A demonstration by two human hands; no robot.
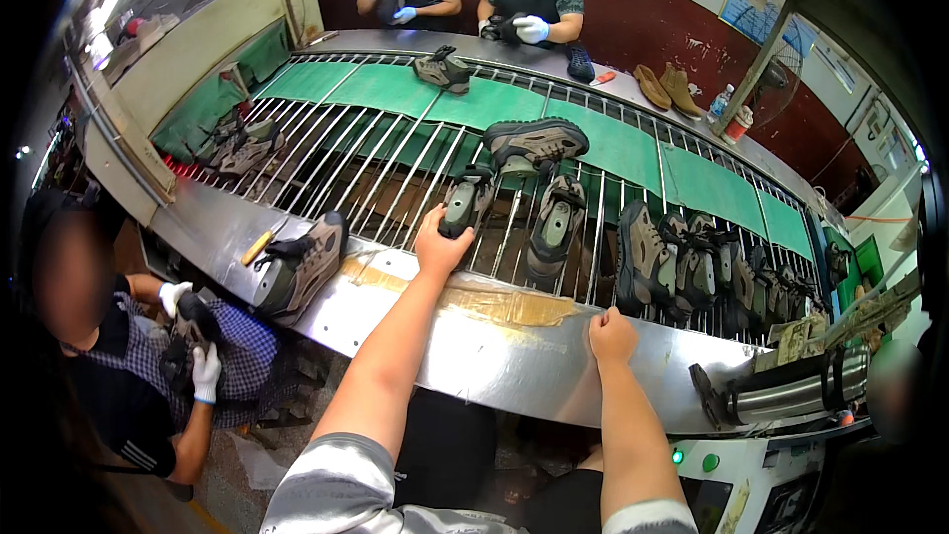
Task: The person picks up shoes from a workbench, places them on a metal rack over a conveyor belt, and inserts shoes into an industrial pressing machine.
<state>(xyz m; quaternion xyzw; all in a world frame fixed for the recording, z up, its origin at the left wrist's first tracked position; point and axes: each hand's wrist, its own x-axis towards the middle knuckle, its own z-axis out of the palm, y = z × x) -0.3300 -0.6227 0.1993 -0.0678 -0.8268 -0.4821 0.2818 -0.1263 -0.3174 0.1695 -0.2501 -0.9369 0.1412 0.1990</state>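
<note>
My left hand [442,243] is closed round the near end of a grey-brown shoe [469,200] on a rack of metal rods. Its opening faces up, with a grey insert inside. Right of it lies a similar shoe [557,227], and behind them another shoe [537,144] is turned sideways. My right hand [613,336] is curled into a fist at the metal front edge, just below a row of shoes [697,262]; nothing shows in it. Left of my left arm, one more shoe [304,267] stands on the metal ledge.
Green cloth [613,173] runs under the rods. A yellow-handled tool [257,247] lies on the left ledge. A metal cylinder [799,388] sits at the right. Co-workers handle shoes at the left and across the bench; brown boots [680,89] stand on the far side.
</note>
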